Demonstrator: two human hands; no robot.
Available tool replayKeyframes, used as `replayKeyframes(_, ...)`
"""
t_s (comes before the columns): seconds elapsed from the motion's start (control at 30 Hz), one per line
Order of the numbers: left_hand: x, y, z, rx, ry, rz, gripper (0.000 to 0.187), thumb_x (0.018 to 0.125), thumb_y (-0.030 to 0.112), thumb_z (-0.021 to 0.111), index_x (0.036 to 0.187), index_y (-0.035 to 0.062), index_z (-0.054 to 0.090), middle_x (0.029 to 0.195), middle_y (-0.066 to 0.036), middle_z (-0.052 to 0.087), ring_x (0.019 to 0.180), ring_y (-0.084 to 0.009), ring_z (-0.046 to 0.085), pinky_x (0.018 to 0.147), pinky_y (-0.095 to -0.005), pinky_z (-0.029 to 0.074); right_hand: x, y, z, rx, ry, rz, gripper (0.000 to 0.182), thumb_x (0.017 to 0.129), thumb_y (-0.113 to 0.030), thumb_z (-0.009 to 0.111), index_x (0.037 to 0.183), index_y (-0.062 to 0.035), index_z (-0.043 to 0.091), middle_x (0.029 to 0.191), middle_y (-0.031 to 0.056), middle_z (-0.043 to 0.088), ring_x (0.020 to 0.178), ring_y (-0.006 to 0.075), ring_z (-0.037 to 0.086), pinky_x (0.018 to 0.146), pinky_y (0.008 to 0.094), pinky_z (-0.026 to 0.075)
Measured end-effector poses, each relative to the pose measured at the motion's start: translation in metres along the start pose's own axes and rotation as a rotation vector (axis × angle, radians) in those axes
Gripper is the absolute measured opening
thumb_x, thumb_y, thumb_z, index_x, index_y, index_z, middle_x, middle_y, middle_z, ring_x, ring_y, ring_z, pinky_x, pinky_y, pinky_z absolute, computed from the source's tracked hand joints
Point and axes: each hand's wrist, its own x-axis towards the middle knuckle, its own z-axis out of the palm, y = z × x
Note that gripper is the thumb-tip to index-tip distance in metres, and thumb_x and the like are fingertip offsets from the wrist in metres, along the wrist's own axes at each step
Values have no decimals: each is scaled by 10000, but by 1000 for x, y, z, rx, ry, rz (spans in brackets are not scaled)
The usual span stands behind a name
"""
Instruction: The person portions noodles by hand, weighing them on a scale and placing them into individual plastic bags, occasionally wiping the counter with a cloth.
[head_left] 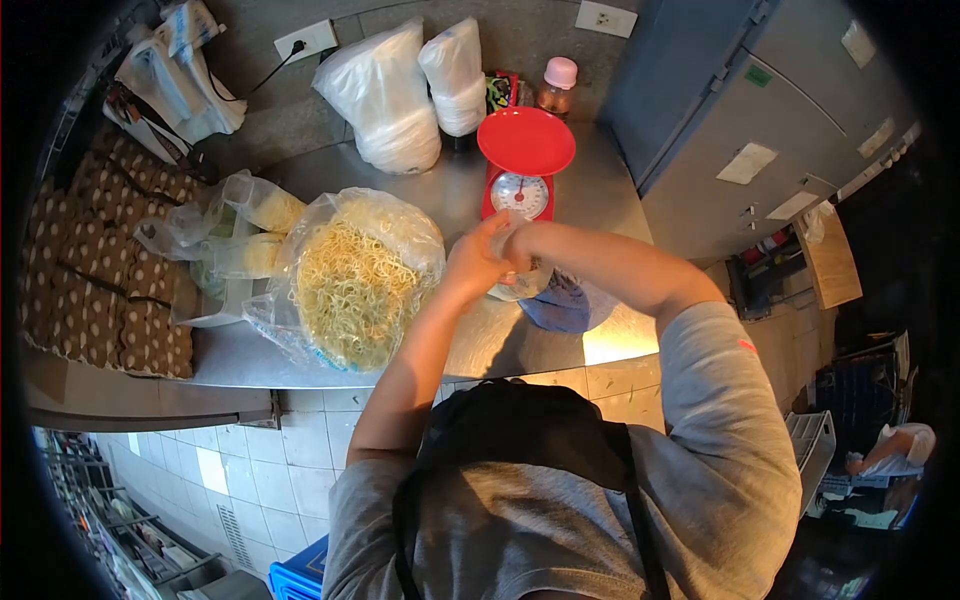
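Both hands meet in front of a red weighing scale (520,192) with a round red pan (526,140). A clear plastic bag (520,286) hangs under and between them. My left hand (478,264) is closed on the bag's upper edge, thumb and fingers bent around it. Bent down over the bag's mouth, my right hand (522,244) looks closed on the plastic; its fingertips are hidden. What the bag holds cannot be made out. Left of my hands, a large open plastic bag of yellow noodles (360,265) lies on the steel table (480,350).
Smaller bags of noodles (262,255) and stacked brown egg trays (110,260) sit at the left. White wrapped bags (385,100) and a pink-capped bottle (558,85) stand against the wall. A blue cloth (565,303) lies right of my hands. Grey cabinets (720,130) rise at the right.
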Motion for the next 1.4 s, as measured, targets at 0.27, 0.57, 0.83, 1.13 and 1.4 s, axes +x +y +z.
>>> replayKeyframes(0.27,-1,0,5,-57,10,139,772,664,-120,503,1397,58,337,645,0,512,538,-66,490,581,-242,510,-3,15,17,-13,-129,22,464,713,-254,622,1172,-186,604,1249,114,543,1198,227,466,1007,355,329)
replayKeyframes(0.57,-10,20,-6,-214,-47,-13,782,645,-119,489,1396,27,326,614,-1,494,536,-81,509,589,-243,497,-91,-52,-85,-160,-317,-241,380,738,-210,595,1102,-110,640,1187,146,585,1131,290,523,951,375,380)
replayKeyframes(0.83,-12,24,-12,-288,-89,-40,760,663,-109,478,1394,31,325,659,-5,502,558,-65,497,636,-262,539,-109,-51,-98,-88,-203,-266,322,771,-181,604,1077,-83,619,1027,134,627,989,262,574,857,369,419)
replayKeyframes(1.13,-18,9,-38,-279,-3,-62,679,699,-97,439,1364,25,380,812,-42,584,593,-80,517,644,-273,549,-131,-32,-58,-95,498,-131,146,715,-146,606,784,-41,680,740,136,643,746,300,617,692,390,469)
replayKeyframes(1.4,-48,23,-70,-178,132,65,626,700,-91,411,1311,33,465,905,-96,635,577,-76,489,635,-246,539,-167,-72,-55,108,1117,-206,93,687,-40,673,776,-31,648,1020,102,602,910,293,579,825,384,425)
